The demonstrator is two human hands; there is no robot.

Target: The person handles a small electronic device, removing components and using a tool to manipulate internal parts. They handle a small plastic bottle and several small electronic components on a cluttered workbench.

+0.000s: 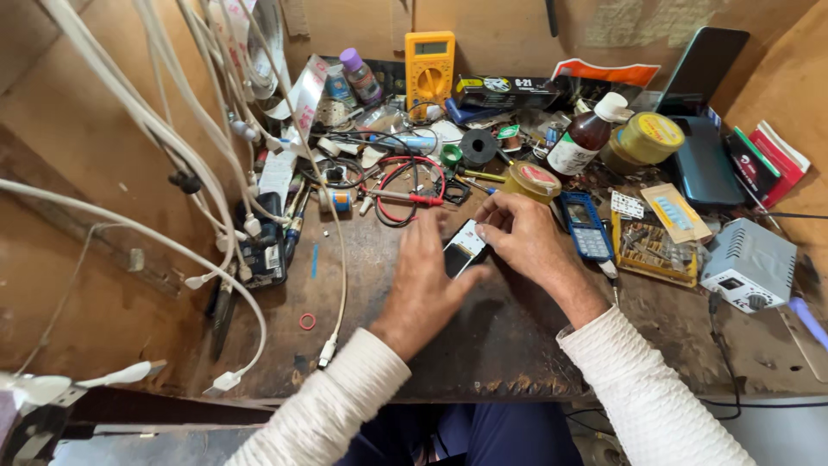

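Hanging white cables at left; pressing down on small phone with flat, open left hand; pinching its top edge with right hand; lying mid-bench, casing looking closed; blue keypad phone waiting untouched just beside.

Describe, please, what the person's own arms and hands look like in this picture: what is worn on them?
Both arms wear long white sleeves of a finely textured, waffle-like knit, each ending in a snug cuff at the wrist. The left hand and the right hand are bare: no gloves, and no ring, watch or bracelet shows from this angle.
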